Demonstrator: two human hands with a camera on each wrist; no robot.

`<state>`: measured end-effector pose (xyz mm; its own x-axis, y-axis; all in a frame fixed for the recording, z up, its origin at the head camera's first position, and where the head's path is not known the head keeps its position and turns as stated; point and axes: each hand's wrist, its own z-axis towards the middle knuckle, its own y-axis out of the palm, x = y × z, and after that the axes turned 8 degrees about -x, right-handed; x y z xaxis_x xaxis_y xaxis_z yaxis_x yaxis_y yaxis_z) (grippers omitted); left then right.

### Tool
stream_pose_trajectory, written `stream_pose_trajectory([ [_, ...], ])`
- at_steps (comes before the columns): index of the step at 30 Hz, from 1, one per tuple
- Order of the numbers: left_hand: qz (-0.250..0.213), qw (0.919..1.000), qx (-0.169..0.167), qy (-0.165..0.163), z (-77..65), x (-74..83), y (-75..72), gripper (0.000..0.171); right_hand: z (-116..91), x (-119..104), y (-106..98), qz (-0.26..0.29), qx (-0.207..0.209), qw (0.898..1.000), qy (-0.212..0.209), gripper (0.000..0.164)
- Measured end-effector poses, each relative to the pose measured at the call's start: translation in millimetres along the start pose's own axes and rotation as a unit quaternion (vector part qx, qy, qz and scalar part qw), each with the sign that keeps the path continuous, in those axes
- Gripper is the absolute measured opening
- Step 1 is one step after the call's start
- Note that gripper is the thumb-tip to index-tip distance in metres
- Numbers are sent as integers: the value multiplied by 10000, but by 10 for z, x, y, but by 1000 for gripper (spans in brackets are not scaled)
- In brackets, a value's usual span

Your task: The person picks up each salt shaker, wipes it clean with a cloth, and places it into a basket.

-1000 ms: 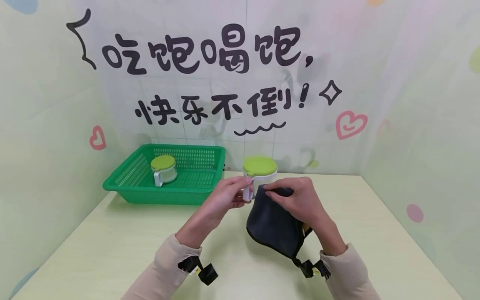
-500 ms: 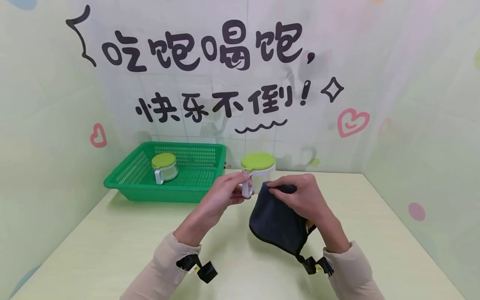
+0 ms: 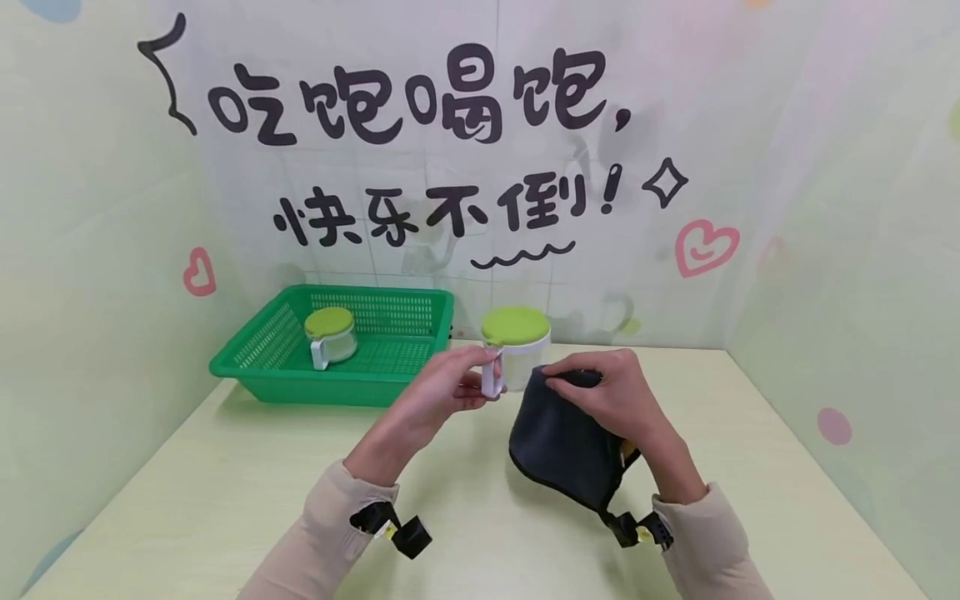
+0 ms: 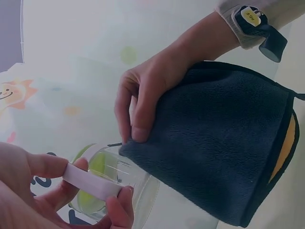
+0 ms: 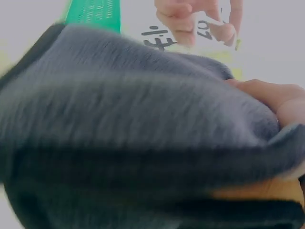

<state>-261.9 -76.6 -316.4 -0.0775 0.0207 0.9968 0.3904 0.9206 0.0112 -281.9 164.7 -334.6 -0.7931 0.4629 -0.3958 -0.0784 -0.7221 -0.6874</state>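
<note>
Jar [image 3: 517, 340] held by handle [image 4: 93, 182], cloth [image 3: 564, 443] alongside.
Left hand [image 3: 442, 387] grips handle, likely keeping jar exposed; right hand [image 3: 617, 396] pinches cloth's upper edge.

the cloth [image 3: 562, 442] is dark blue-grey edged in black, the basket [image 3: 322, 390] green.

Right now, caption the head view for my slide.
Left hand grips a green-lidded jar by its handle; right hand pinches a dark cloth; a second jar sits in a green basket.
</note>
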Motion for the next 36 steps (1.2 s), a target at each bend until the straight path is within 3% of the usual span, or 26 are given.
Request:
stream_pose_trajectory([
  [7, 283, 9995, -151, 56, 42, -45, 78, 33, 32, -73, -21, 284, 525, 9974, -414, 19],
  [15, 339, 9993, -129, 129, 7, -9, 51, 39, -2, -25, -124, -85, 791, 9968, -117, 20],
  [21, 237, 9996, -125, 110, 1, -10, 43, 37, 9, -54, -89, 99, 332, 9994, -23, 21],
  [26, 323, 9993, -61, 164, -1, 2, 54, 37, 10, -61, -96, -431, -86, 9989, 183, 22],
  [31, 432, 9989, -47, 151, -7, 3, 49, 38, -10, -47, -136, -897, -230, 9944, 513, 21],
  [36, 517, 9986, -12, 71, -5, -17, 51, 36, -21, -57, -135, -932, -219, 9943, 478, 21],
])
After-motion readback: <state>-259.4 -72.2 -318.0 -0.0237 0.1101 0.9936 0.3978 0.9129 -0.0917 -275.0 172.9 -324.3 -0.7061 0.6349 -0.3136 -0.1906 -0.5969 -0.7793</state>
